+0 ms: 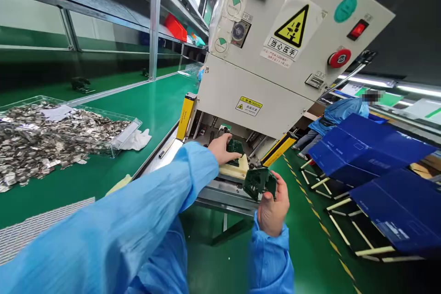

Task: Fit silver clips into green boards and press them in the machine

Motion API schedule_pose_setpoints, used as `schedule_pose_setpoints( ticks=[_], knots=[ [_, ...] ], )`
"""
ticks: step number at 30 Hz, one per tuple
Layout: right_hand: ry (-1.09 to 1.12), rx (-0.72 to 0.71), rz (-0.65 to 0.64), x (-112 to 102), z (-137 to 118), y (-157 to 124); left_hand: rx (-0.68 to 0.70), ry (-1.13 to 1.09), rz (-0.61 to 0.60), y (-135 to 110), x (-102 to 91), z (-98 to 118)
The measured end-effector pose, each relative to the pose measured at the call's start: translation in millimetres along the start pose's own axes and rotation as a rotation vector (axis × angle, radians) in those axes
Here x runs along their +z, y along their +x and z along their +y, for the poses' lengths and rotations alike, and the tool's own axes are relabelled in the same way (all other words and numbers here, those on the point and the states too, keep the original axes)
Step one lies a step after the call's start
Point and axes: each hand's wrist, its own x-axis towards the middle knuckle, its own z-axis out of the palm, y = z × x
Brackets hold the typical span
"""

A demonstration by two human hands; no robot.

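Observation:
My left hand [222, 148] reaches under the grey press machine [262, 87] and pinches a dark green part [235, 148] resting on the cream fixture block [236, 170]. My right hand [274, 204] is closed around a second dark green plastic part [258, 183], held just in front of the fixture at the machine's lower edge. Both arms wear light blue sleeves.
A clear tray [129, 131] heaped with several small shiny metal pieces lies on the green bench at left, a white glove [138, 140] beside it. Yellow light-curtain bars [185, 117] flank the press opening. Blue boxes [365, 149] stand at right; another person in blue [339, 112] sits behind.

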Motion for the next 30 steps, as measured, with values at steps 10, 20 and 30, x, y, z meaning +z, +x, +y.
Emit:
schedule_pose_setpoints(
  ticks=[10,20,30],
  knots=[
    [-0.214,0.036,-0.445,67,22,84,-0.263,-0.082,-0.092,-140,-95.7,-24],
    [-0.431,0.015,-0.639,43,27,82,-0.417,-0.200,-0.058,-178,-94.1,-93],
    [-0.517,0.433,0.114,-92,82,-18,-0.371,-0.248,-0.162,-153,-100.3,-106]
  ],
)
